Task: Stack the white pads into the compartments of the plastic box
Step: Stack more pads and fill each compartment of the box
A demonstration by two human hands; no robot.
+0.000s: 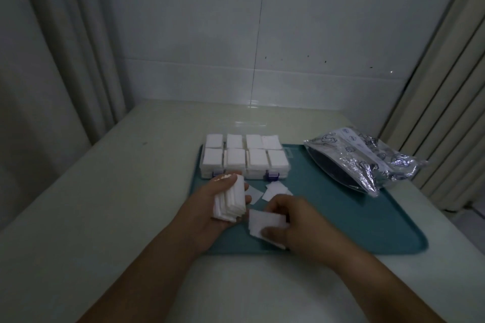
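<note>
The clear plastic box (210,171) with purple latches stands at the far left of the teal tray (367,217); its compartments hold stacks of white pads (236,158). My left hand (210,207) grips a thick stack of white pads (230,203) just in front of the box. My right hand (296,223) pinches a few white pads (265,223) low over the tray, right beside the left hand. Loose pads (275,189) lie on the tray between my hands and the box.
A crinkled clear plastic bag (367,160) lies on the tray's far right corner. The tray sits on a pale table (105,204) against a tiled wall. Curtains hang at both sides.
</note>
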